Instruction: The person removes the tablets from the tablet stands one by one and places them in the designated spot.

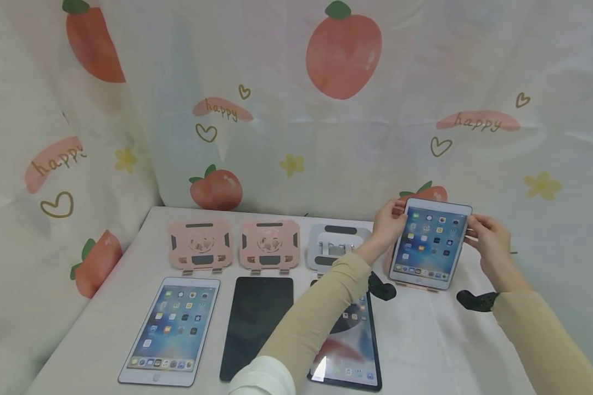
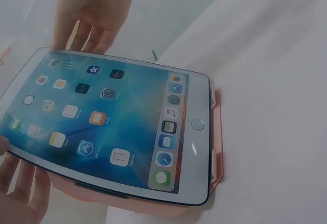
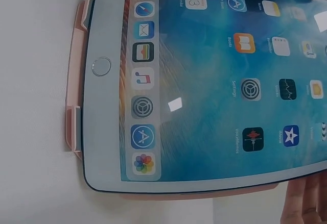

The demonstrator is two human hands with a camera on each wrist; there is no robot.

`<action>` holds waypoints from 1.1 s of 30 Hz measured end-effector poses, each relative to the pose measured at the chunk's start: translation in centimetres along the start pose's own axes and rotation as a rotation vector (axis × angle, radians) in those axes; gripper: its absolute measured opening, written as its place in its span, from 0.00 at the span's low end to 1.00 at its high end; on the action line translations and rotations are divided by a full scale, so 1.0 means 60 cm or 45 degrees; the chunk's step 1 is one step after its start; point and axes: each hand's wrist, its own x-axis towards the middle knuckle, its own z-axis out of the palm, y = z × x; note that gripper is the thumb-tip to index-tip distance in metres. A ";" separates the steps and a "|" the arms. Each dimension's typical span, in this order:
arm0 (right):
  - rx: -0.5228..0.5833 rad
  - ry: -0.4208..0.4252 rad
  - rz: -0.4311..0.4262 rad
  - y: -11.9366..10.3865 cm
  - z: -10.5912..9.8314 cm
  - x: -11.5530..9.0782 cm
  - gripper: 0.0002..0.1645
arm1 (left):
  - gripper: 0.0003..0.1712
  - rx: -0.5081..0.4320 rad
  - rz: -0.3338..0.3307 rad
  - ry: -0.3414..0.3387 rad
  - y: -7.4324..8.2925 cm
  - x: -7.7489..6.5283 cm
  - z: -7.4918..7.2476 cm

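A white-framed tablet showing rows of app icons leans upright in a pink stand at the back right of the table. In both wrist views its home-button edge rests against the stand's two small lips. My left hand holds the tablet's upper left edge, thumb at the front rim and fingers behind. At the opposite edge, my right hand grips the upper right side, its fingers partly hidden behind the tablet. Most of the stand is hidden by the tablet.
Two pink stands and a grey-white stand line the table's back. In front lie a white tablet, a dark-screened tablet and a black-framed lit tablet, partly under my left sleeve. A fruit-printed curtain hangs behind.
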 end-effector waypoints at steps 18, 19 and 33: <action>0.055 0.054 -0.008 -0.027 0.015 -0.044 0.03 | 0.09 -0.076 0.003 0.062 -0.005 -0.007 -0.001; 0.057 0.058 -0.010 -0.028 0.016 -0.046 0.03 | 0.09 -0.076 0.006 0.063 -0.005 -0.008 -0.001; 0.106 0.074 -0.077 -0.039 0.013 -0.063 0.06 | 0.09 -0.151 0.045 0.038 0.002 -0.025 -0.007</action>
